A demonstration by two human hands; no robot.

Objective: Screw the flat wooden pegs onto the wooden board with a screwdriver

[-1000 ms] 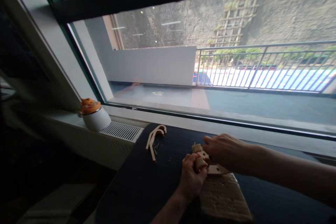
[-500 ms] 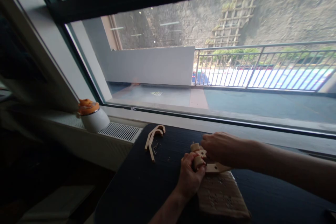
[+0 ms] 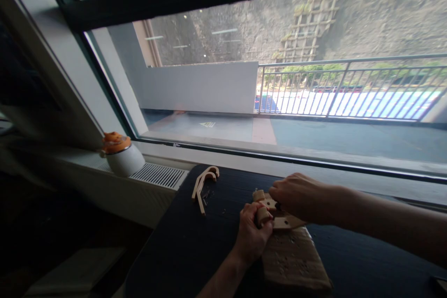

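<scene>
A light wooden piece (image 3: pixel 281 223) with dark holes and rounded ends lies across the far end of a brown slab (image 3: pixel 291 260), which looks like cardboard or wood. My left hand (image 3: pixel 252 232) grips it, thumb and fingers closed around one rounded knob (image 3: pixel 262 215). Over the other arm of the piece, my right hand (image 3: pixel 293 194) is closed in a fist. Something small and dark shows beneath its fingers, close to a hole, but most of it is hidden. A second rounded end (image 3: pixel 258 195) sticks out beyond the left hand.
Two hook-shaped wooden pieces (image 3: pixel 202 188) lie on the dark table (image 3: pixel 181 242), with small screw-like bits beside them. A white pot with an orange top (image 3: pixel 124 156) stands on the vented sill (image 3: pixel 162 176). A large window runs behind the table.
My right fist has turned slightly at the wrist, and a dark bit now shows under its fingers. My left hand keeps its hold. The view has shifted a little.
</scene>
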